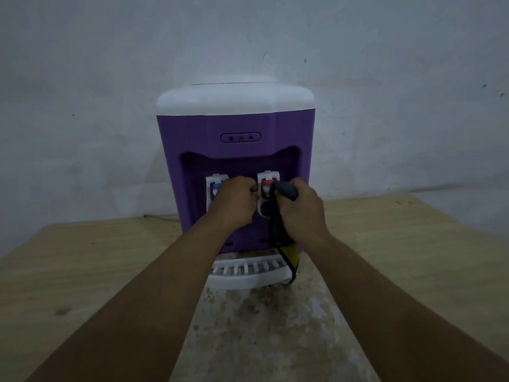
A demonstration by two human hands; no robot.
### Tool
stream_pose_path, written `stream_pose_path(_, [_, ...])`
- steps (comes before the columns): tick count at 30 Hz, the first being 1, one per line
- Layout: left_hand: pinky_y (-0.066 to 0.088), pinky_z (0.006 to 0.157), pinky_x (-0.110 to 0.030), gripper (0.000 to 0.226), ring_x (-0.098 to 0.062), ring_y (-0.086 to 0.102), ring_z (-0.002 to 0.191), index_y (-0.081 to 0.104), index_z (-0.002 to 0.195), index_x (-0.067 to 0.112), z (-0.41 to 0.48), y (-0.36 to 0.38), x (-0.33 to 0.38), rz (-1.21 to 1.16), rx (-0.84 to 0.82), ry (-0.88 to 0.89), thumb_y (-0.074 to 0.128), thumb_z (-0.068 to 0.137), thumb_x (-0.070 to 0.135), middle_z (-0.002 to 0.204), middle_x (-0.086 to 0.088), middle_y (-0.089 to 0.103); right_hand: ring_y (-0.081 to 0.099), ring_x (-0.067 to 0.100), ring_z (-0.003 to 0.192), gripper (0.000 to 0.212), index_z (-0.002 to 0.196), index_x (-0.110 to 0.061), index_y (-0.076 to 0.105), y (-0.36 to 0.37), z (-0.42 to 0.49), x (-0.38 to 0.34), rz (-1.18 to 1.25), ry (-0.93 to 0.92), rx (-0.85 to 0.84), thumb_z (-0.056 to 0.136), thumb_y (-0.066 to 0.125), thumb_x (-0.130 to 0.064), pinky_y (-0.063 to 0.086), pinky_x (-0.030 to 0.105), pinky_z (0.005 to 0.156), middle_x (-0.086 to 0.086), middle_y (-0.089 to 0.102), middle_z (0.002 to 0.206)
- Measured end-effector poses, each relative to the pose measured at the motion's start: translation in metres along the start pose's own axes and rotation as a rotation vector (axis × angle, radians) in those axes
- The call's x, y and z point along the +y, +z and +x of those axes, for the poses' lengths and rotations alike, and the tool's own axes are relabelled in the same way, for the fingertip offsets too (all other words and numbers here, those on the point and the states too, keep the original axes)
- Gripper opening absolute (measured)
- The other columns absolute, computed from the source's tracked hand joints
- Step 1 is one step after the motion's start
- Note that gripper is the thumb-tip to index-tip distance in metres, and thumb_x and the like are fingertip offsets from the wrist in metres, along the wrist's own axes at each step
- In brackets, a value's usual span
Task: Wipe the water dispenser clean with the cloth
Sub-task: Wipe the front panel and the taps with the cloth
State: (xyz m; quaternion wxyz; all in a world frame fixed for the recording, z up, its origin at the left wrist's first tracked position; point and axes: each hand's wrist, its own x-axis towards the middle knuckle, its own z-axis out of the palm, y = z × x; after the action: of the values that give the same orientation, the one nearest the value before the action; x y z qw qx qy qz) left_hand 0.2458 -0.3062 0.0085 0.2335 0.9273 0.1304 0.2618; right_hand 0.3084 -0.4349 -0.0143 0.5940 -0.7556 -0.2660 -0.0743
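Note:
A purple water dispenser (235, 150) with a white top stands on the wooden table (96, 260) against the wall. It has a blue tap (216, 186) on the left and a red tap (267, 181) on the right. My right hand (301, 209) grips a dark cloth (278, 230) with a yellow patch, held against the red tap; the cloth's tail hangs down to the white drip tray (248, 274). My left hand (235, 201) is curled between the two taps, its fingertips at the red tap; what they hold is hidden.
A grey plaster wall (82, 92) rises right behind the dispenser. A dark cable (159, 217) runs off behind its left side. The tabletop in front shows a worn, stained patch (261, 326) between my forearms.

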Motion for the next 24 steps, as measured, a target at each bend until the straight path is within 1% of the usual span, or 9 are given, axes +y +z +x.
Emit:
stream_pose_path(3, [0.053,0.063,-0.040,0.020,-0.017,0.056,0.057,0.064,0.083,-0.003,0.001,0.000,-0.001,0.008,0.000,0.000,0.049,0.096,0.003,0.076,-0.015,0.065,0.052,0.016,0.065,0.019,0.078,-0.014,0.050,0.006,-0.002,0.003,0.076,0.047,0.003,0.094,0.059,-0.021,0.036,0.021,0.050,0.002,0.054,0.072])
stream_pose_path(6, [0.052,0.062,-0.040,0.023,-0.015,0.054,0.055,0.064,0.082,-0.003,0.000,0.000,0.001,0.012,0.000,-0.003,0.047,0.096,0.002,0.075,-0.015,0.065,0.058,0.023,0.071,0.018,0.083,-0.010,0.055,0.006,0.002,0.000,0.087,0.079,-0.012,0.092,0.061,-0.024,0.040,0.028,0.055,0.007,0.059,0.076])
stream_pose_path(10, [0.050,0.062,-0.038,0.027,-0.015,0.053,0.055,0.059,0.074,0.004,-0.001,0.000,0.002,0.016,-0.006,0.016,0.045,0.097,0.001,0.068,-0.010,0.060,0.061,0.019,0.074,0.019,0.081,-0.011,0.056,0.005,0.003,-0.008,0.024,0.048,-0.025,0.086,0.067,-0.025,0.045,0.029,0.055,0.004,0.062,0.077])
stream_pose_path(13, [0.047,0.058,-0.035,0.033,-0.013,0.051,0.054,0.051,0.066,0.011,-0.001,0.001,0.000,0.018,0.010,0.033,0.045,0.096,0.001,0.061,-0.001,0.053,0.066,0.027,0.084,0.013,0.084,-0.010,0.063,0.006,0.007,-0.012,0.282,0.253,-0.047,0.082,0.072,-0.019,0.058,0.043,0.074,0.012,0.068,0.086])
stream_pose_path(16, [0.046,0.057,-0.034,0.028,-0.012,0.050,0.054,0.054,0.069,0.007,-0.001,0.002,-0.002,0.013,0.018,0.026,0.046,0.095,0.000,0.064,-0.003,0.056,0.068,0.028,0.092,0.013,0.098,-0.011,0.071,0.001,0.008,-0.013,0.554,0.466,-0.098,0.085,0.070,-0.009,0.059,0.042,0.082,0.012,0.072,0.096])
stream_pose_path(19, [0.047,0.057,-0.033,0.023,-0.011,0.050,0.054,0.060,0.076,-0.001,0.000,0.002,-0.002,0.008,0.005,0.014,0.046,0.095,0.000,0.069,-0.008,0.060,0.067,0.027,0.092,0.014,0.101,-0.013,0.071,0.000,0.009,-0.010,0.558,0.460,-0.090,0.087,0.066,-0.011,0.057,0.044,0.086,0.011,0.071,0.097])
stream_pose_path(21, [0.048,0.056,-0.033,0.022,-0.011,0.050,0.053,0.062,0.079,-0.003,0.001,0.002,-0.001,0.004,0.000,0.003,0.046,0.095,0.000,0.072,-0.011,0.062,0.066,0.024,0.086,0.007,0.094,-0.015,0.066,0.000,0.008,-0.007,0.356,0.316,-0.063,0.088,0.066,-0.016,0.058,0.043,0.079,0.009,0.068,0.092])
stream_pose_path(22, [0.048,0.057,-0.033,0.023,-0.011,0.051,0.053,0.062,0.079,-0.002,0.001,0.002,-0.001,0.006,0.003,0.003,0.046,0.095,0.000,0.071,-0.010,0.062,0.064,0.021,0.080,0.003,0.089,-0.016,0.062,0.000,0.007,-0.007,0.236,0.229,-0.055,0.088,0.065,-0.017,0.058,0.035,0.069,0.006,0.066,0.086])
stream_pose_path(24, [0.048,0.058,-0.034,0.024,-0.011,0.050,0.053,0.061,0.078,-0.001,0.001,0.002,-0.001,0.009,0.005,0.001,0.045,0.095,0.000,0.069,-0.008,0.060,0.057,0.012,0.067,0.008,0.086,-0.014,0.057,0.000,0.004,-0.007,0.068,0.089,-0.045,0.088,0.063,-0.015,0.044,0.016,0.048,0.000,0.060,0.078])
